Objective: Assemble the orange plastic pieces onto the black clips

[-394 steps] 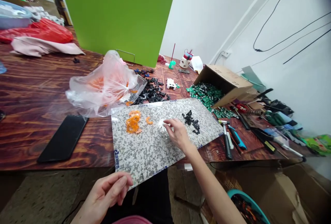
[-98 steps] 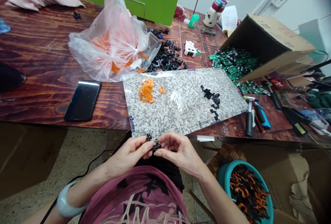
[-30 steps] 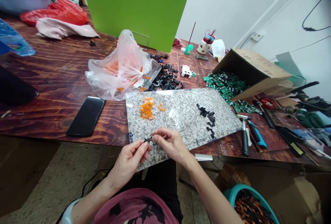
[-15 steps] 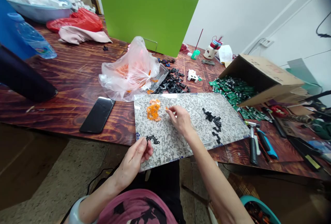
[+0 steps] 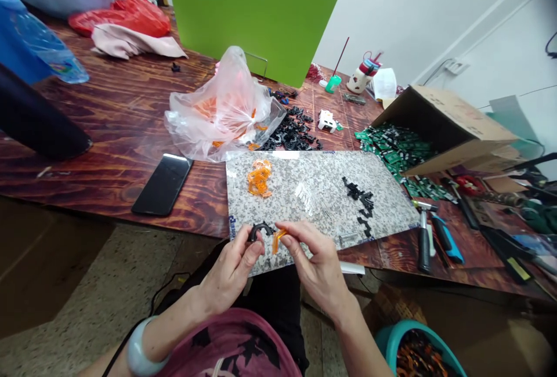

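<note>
My left hand [image 5: 238, 261] pinches a curved black plastic part [image 5: 262, 227] above the near edge of a speckled stone-patterned board [image 5: 300, 171]. Close beside it, my right hand [image 5: 311, 252] grips a small bent orange plastic piece [image 5: 277, 241] between thumb and fingertips. The two parts nearly meet; whether they touch I cannot tell. On the board lie a heap of orange pieces [image 5: 260, 178], a cluster of thin clear or silvery slivers [image 5: 304, 197] and a loose row of black parts [image 5: 360, 198].
Behind the board are a plastic bag [image 5: 221, 113] and a pile of black parts [image 5: 292, 130]. A phone [image 5: 163, 185] lies left. To the right are a carton [image 5: 461, 122] with green circuit boards [image 5: 395, 148], a hammer [image 5: 423, 240] and a blue-handled cutter [image 5: 448, 240]. Below stands a teal bucket [image 5: 385, 339].
My right hand has come from beside the orange heap towards me, bringing an orange piece next to the black part. My left hand stays near the board's front edge, still holding the black part.
</note>
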The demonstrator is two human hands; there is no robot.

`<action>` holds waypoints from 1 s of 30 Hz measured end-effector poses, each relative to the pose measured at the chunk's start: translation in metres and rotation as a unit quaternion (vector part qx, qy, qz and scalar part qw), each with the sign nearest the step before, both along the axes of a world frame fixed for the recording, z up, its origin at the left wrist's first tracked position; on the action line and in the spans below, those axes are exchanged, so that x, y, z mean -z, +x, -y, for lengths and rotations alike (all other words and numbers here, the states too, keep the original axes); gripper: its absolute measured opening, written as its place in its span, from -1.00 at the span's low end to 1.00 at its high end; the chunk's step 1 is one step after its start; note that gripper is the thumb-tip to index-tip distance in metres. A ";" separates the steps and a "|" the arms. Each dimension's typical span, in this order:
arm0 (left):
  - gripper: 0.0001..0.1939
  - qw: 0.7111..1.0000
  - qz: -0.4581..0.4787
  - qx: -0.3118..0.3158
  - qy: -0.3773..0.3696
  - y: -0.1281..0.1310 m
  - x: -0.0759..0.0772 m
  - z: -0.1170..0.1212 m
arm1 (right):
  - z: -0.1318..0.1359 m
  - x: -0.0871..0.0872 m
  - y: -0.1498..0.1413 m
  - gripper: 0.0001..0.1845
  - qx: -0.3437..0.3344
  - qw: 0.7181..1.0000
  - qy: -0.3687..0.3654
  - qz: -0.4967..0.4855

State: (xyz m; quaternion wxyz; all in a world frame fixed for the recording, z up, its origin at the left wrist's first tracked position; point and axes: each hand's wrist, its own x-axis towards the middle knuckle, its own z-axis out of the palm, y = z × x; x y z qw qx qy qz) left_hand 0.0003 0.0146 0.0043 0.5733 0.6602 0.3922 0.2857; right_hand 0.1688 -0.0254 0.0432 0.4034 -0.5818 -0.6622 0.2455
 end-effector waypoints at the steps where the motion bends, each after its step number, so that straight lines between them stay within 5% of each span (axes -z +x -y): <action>1: -0.69 1.000 -0.005 -0.003 0.005 0.001 0.000 0.001 | 0.000 0.001 -0.004 -0.74 0.005 1.000 0.014 0.010; 12: -0.74 0.999 -0.020 0.003 0.026 0.001 0.009 0.010 | 0.002 0.027 -0.033 -0.64 0.085 0.987 0.091 0.102; 20: -0.80 0.998 -0.025 -0.008 0.063 0.004 0.010 0.009 | 0.001 0.028 -0.038 -0.64 0.097 0.982 0.119 0.109; 30: -0.76 1.000 0.005 0.001 0.006 -0.003 0.007 0.009 | 0.001 0.029 -0.039 -0.65 0.085 0.984 0.131 0.090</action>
